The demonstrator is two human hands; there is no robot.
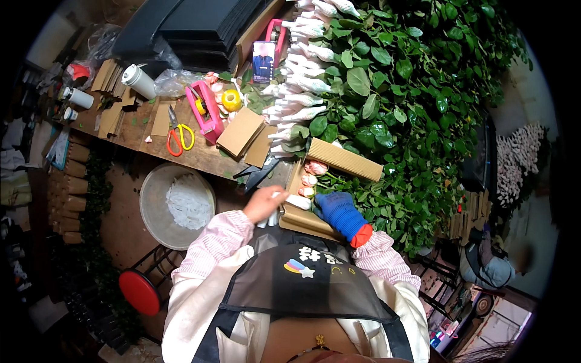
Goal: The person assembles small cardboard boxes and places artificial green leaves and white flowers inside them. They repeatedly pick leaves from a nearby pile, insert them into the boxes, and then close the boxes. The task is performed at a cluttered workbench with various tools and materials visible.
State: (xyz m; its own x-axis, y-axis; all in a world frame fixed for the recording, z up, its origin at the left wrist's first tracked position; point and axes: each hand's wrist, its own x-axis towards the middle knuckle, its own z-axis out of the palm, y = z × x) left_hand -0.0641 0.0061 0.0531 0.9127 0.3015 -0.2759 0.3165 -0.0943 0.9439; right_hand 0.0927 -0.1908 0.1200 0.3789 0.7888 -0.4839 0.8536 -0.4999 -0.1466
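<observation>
Bare and with its fingers drawn together, my left hand (pixel 263 204) is at the tip of a white foam net sleeve (pixel 298 201) over a rose head. My right hand (pixel 339 212), in a blue knitted glove with a red cuff, is closed just right of that sleeve, around the rose's stem; its fingertips are partly hidden. Just beyond, several pink roses (pixel 309 180) lie in a row against brown cardboard (pixel 295 178), stems to the right. A folded strip of corrugated cardboard (pixel 345 158) lies across the stems. Nearest my body is a bent cardboard edge (pixel 308 222).
A big heap of leafy stems (pixel 387 109) with white-sleeved heads (pixel 302 83) fills the right. On the wooden table (pixel 136 130) lie scissors (pixel 175 133), a pink tape dispenser (pixel 204 112), cardboard pieces (pixel 242 132) and a phone (pixel 263 62). A bin (pixel 145 209) holds white sleeves; a red stool (pixel 139 292) stands nearby.
</observation>
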